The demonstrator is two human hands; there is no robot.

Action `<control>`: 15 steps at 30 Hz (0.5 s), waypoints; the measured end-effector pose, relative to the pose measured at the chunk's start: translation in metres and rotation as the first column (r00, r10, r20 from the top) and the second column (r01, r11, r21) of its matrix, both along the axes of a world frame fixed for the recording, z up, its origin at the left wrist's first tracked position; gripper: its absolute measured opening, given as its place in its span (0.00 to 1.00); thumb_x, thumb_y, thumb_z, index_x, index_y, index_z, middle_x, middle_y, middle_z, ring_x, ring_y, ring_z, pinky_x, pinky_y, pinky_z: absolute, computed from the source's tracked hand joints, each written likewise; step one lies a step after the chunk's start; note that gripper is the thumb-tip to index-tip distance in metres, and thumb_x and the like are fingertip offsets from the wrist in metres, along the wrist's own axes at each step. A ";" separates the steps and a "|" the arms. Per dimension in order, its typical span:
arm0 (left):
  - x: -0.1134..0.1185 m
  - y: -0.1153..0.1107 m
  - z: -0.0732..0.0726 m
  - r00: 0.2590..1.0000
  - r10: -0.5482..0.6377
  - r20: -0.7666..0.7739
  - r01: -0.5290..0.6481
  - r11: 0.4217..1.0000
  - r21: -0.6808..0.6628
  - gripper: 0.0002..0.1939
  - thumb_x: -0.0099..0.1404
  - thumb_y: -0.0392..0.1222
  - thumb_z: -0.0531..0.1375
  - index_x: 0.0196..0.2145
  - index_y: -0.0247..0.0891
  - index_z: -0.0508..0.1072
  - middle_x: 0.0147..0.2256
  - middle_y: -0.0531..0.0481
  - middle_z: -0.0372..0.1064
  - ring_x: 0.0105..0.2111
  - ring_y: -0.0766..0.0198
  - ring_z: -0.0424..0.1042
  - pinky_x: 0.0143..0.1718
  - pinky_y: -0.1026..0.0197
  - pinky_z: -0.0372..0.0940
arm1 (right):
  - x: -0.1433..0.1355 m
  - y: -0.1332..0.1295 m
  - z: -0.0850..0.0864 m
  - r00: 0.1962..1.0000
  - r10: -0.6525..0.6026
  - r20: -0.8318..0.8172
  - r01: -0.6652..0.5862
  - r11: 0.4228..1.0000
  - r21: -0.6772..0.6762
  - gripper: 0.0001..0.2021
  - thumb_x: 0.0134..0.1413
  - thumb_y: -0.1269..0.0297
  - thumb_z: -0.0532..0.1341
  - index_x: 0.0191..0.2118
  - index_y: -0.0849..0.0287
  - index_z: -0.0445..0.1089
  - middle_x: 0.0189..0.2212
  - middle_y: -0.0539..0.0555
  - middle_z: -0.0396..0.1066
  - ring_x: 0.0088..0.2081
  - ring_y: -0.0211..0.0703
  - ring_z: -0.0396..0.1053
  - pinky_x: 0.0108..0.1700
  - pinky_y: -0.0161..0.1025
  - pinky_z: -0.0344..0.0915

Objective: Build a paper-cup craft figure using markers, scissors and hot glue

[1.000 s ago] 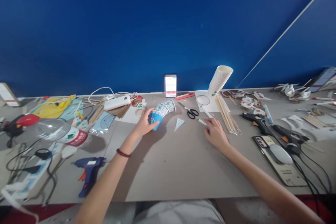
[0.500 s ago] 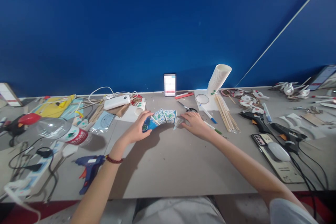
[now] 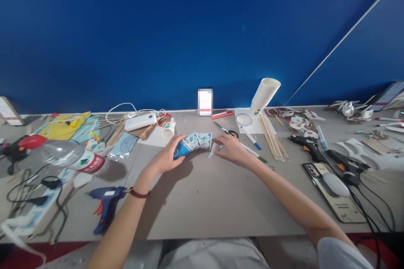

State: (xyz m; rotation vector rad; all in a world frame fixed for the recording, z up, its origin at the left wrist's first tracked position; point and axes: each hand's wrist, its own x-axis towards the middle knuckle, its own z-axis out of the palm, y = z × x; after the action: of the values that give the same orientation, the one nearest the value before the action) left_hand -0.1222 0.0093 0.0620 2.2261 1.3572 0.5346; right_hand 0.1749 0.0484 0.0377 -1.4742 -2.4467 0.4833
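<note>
A curved body of joined paper cups [image 3: 198, 140], patterned with blue and green scales, lies across the middle of the table. Its blue left end is in the grip of my left hand [image 3: 167, 155], fingers over the top and thumb below. Just beyond its right end, my right hand [image 3: 232, 148] pinches a small pale patterned triangular piece [image 3: 214, 149], whose point hangs downward. A narrow gap shows between this piece and the cup's edge. Scissors [image 3: 226, 130] lie behind my right hand, and a green-tipped marker [image 3: 257, 154] lies beside it.
A bottle [image 3: 75, 157], a power strip [image 3: 47, 201] and a blue glue gun [image 3: 109, 206] are at left. Stacked paper cups [image 3: 265, 94] and wooden sticks [image 3: 271, 136] stand and lie at back right. Nearer right are black glue guns [image 3: 347, 163] and a phone [image 3: 334, 193].
The triangular piece and my right hand have shifted slightly away from the cup's right end, opening a small gap. My left hand keeps its hold, and the view has moved a little.
</note>
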 end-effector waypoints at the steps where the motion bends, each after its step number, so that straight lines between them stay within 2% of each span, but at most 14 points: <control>1: 0.000 0.000 0.000 1.000 0.001 -0.003 -0.001 1.000 0.002 0.33 0.64 0.42 0.56 0.64 0.46 0.48 0.64 0.41 0.49 0.63 0.51 0.55 0.60 0.49 0.57 | 0.000 -0.001 0.001 1.000 0.012 0.004 -0.012 1.000 0.000 0.21 0.52 0.57 0.64 0.52 0.55 0.70 0.47 0.58 0.67 0.51 0.54 0.62 0.54 0.50 0.56; 3: 0.000 0.000 -0.001 1.000 0.013 -0.012 -0.013 1.000 0.007 0.34 0.64 0.43 0.56 0.64 0.46 0.47 0.64 0.41 0.49 0.63 0.51 0.55 0.60 0.49 0.58 | 0.001 -0.002 0.004 0.999 0.040 0.019 -0.040 0.999 0.003 0.22 0.54 0.57 0.63 0.55 0.53 0.68 0.48 0.58 0.66 0.52 0.54 0.62 0.56 0.51 0.54; 5: 0.000 0.000 -0.002 0.999 0.032 -0.023 -0.031 0.999 0.014 0.34 0.64 0.43 0.56 0.64 0.45 0.47 0.65 0.41 0.49 0.63 0.50 0.55 0.60 0.48 0.58 | 0.001 -0.002 0.005 0.997 0.062 0.035 -0.062 0.998 -0.001 0.20 0.55 0.57 0.63 0.54 0.51 0.69 0.47 0.58 0.66 0.52 0.54 0.61 0.57 0.53 0.53; 11: -0.002 -0.001 -0.004 0.997 0.062 -0.054 -0.060 0.997 0.044 0.34 0.65 0.45 0.56 0.65 0.44 0.47 0.65 0.39 0.48 0.64 0.48 0.53 0.60 0.46 0.58 | 0.000 0.000 0.004 0.997 0.077 -0.020 -0.077 0.997 0.015 0.10 0.55 0.60 0.63 0.43 0.53 0.74 0.44 0.56 0.69 0.50 0.51 0.63 0.55 0.51 0.54; 13: -0.002 -0.001 -0.004 0.996 0.069 -0.058 -0.064 0.994 0.094 0.34 0.65 0.45 0.56 0.65 0.43 0.47 0.65 0.39 0.49 0.64 0.48 0.52 0.61 0.44 0.56 | 0.000 0.001 0.003 0.991 0.126 -0.033 -0.124 0.991 0.059 0.06 0.56 0.63 0.62 0.38 0.55 0.75 0.41 0.55 0.72 0.48 0.49 0.65 0.55 0.50 0.54; 15: -0.002 -0.003 -0.002 0.995 0.080 -0.056 -0.071 0.985 0.157 0.34 0.64 0.45 0.56 0.65 0.43 0.48 0.64 0.38 0.50 0.64 0.47 0.52 0.62 0.42 0.54 | 0.001 0.000 0.003 0.980 0.196 -0.023 -0.193 0.976 0.105 0.07 0.59 0.65 0.60 0.35 0.56 0.76 0.38 0.56 0.74 0.46 0.48 0.67 0.54 0.49 0.54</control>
State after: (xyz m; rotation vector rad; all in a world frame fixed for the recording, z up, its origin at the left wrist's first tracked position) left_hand -0.1239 0.0067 0.0604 2.3391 1.4826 0.6216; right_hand 0.1758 0.0482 0.0405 -1.1842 -2.5612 0.4094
